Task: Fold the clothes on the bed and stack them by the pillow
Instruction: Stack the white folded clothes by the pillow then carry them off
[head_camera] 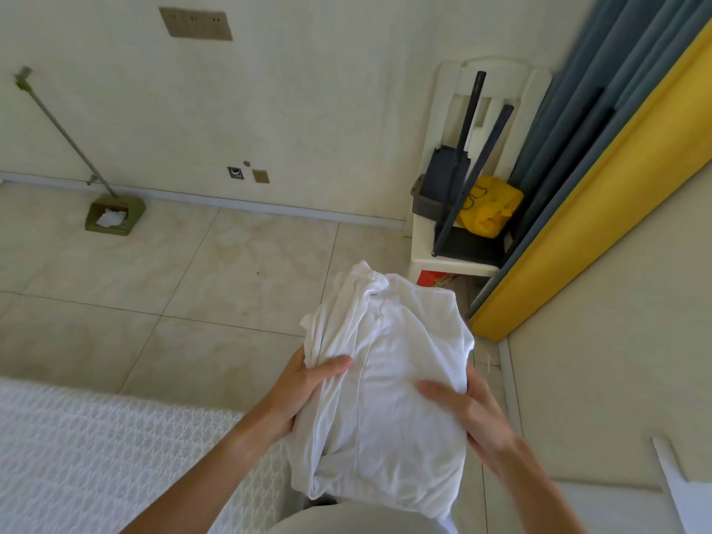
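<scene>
A folded white garment (389, 379) is held up in front of me, above the floor beside the bed. My left hand (304, 391) grips its left edge, thumb lying on top of the cloth. My right hand (466, 414) grips the right edge, thumb on top as well, fingers hidden beneath the fabric. The bed (96, 456) with a white textured cover lies at the lower left. No pillow is in view.
Beige floor tiles (192, 283) spread ahead. A green dustpan (115, 216) with a long handle leans on the wall at left. A white plastic chair (462, 240) carries dark bins, poles and a yellow bag (489, 206). A yellow panel (578, 210) and blue curtain stand at right.
</scene>
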